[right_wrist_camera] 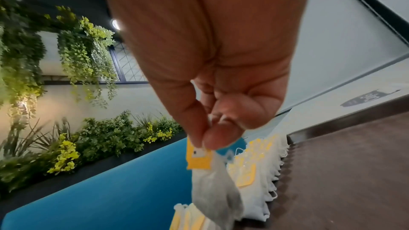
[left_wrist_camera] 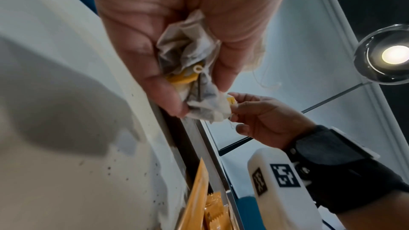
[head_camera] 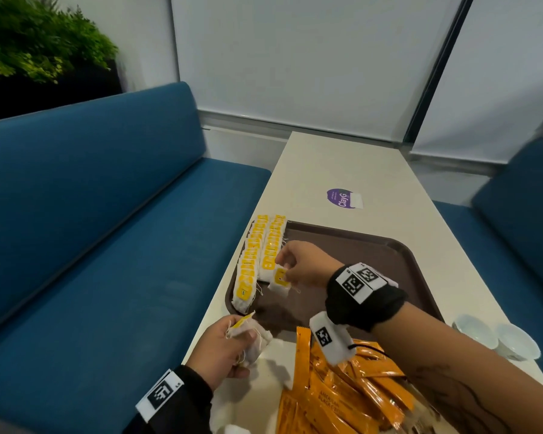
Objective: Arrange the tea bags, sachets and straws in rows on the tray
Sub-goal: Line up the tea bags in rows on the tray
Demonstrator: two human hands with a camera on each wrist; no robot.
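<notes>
Right hand (head_camera: 298,264) pinches a single white paper tea bag with a yellow tag (head_camera: 279,281) by its top, thumb and fingertip (right_wrist_camera: 215,135) closed on the tag; the bag hangs over the near left part of the dark brown plastic tray (head_camera: 373,261), at the near end of the second row. Left hand (head_camera: 223,346) is clenched round a crumpled bunch of white tea bags (head_camera: 251,339), held above the table edge just short of the tray's near left corner.

Two rows of overlapping yellow-tagged tea bags (head_camera: 257,255) lie along the tray's left side, running away from the person; the far ends reach the tray's far rim.

A heap of orange foil stick sachets (head_camera: 342,393) lies on the pale cream table (head_camera: 342,164) near the person, touching the tray's near edge, below the right forearm. Two small white cups (head_camera: 496,336) stand at the right table edge, apart from the tray. A round purple sticker (head_camera: 342,198) sits on the table beyond the tray. Blue upholstered bench (head_camera: 91,230) to the left, green plants (head_camera: 35,42) behind it.
</notes>
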